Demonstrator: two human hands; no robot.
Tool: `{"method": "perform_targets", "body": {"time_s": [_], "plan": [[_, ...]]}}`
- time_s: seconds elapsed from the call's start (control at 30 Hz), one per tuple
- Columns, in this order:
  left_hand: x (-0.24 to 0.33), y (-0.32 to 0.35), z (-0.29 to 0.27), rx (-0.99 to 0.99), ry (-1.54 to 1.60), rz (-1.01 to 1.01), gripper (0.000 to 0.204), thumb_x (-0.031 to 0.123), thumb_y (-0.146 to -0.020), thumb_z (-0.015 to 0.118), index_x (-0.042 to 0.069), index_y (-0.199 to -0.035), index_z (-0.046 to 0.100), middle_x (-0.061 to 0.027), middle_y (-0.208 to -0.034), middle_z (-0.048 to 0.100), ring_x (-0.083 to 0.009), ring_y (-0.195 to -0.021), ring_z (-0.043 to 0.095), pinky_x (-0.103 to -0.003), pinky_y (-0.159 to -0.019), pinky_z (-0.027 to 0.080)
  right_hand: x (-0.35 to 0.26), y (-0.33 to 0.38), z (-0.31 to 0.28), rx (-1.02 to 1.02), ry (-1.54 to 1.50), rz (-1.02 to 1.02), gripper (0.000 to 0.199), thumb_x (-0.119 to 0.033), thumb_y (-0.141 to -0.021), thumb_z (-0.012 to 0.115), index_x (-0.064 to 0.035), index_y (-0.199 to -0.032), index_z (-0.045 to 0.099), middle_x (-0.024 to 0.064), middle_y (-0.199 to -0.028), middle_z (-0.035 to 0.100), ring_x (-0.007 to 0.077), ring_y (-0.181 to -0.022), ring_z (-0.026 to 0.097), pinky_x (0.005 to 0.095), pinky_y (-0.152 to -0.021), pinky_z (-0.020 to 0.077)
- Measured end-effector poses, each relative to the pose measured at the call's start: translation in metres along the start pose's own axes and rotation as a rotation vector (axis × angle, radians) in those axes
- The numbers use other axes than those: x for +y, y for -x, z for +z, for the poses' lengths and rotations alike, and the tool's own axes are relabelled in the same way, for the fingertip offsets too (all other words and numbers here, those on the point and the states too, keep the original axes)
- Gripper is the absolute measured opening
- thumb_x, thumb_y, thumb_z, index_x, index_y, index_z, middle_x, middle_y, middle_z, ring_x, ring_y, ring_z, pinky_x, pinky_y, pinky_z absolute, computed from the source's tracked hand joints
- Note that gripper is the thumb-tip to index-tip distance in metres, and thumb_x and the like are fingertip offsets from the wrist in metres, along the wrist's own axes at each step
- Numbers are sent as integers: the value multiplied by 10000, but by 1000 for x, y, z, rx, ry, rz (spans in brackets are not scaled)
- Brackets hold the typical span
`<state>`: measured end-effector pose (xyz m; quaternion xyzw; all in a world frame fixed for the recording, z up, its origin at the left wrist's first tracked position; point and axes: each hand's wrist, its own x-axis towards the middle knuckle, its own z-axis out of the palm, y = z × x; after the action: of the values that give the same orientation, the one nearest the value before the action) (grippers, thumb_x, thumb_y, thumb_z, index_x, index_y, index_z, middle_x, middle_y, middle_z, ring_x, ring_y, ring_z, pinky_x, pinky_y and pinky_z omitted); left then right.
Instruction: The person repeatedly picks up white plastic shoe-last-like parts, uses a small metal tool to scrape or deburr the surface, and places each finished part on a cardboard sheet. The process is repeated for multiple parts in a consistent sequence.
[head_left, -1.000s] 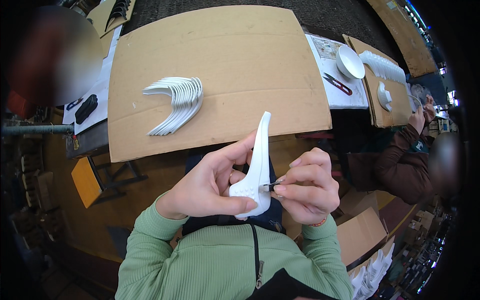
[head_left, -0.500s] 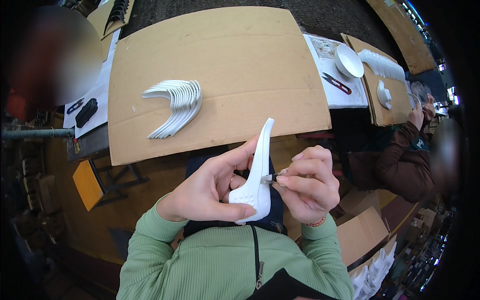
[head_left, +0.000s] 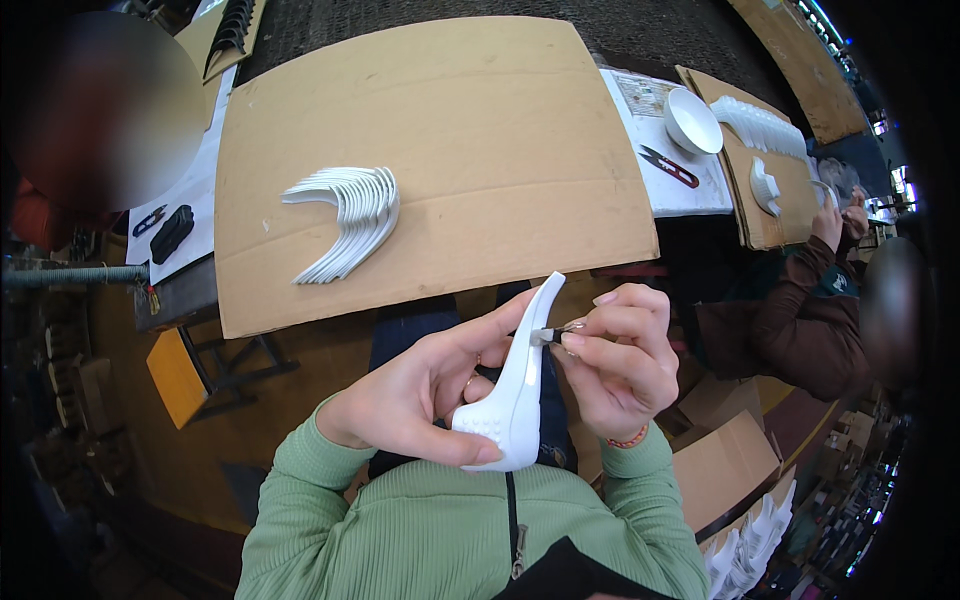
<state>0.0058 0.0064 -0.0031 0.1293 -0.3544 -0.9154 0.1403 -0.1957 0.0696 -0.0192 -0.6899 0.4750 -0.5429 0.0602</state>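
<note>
Even, soft daylight falls across the cardboard sheet (head_left: 430, 150), which is the brightest and sharpest area of the view. Shadows are faint: a thin one lies under the stack of white pieces (head_left: 350, 220) on the sheet. Below the sheet, the white piece (head_left: 515, 390) held near the lens shows mild glare and crisp edges. Left of the sheet the scene darkens quickly, with a large blurred patch at its upper left. Right of the sheet, a second blurred patch sits near the rim. Fisheye distortion bows the sheet's straight edges, and black vignetting fills the corners.
</note>
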Motion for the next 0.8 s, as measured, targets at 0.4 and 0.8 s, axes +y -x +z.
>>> {"method": "perform_targets", "body": {"time_s": [0.4,0.8], "plan": [[-3,-1,-3,-95,-4,-25,1064,-100,-677,655,45,-1502,-1,-133,-1228,493,-112,-963,591,-229,-788,493,5,-2,2,101,147,-42,303,55,-600,783,-77,-856,690,37,-836,632,240,-847,525,329,-696,470],[-5,1,-6,22,-11,-7,789,-80,-734,679,-23,-1416,288,-99,-1098,595,-111,-914,611,-243,-778,504,13,2,-3,361,-549,553,148,112,-733,679,32,-850,638,101,-871,607,185,-855,555,302,-739,453]]}}
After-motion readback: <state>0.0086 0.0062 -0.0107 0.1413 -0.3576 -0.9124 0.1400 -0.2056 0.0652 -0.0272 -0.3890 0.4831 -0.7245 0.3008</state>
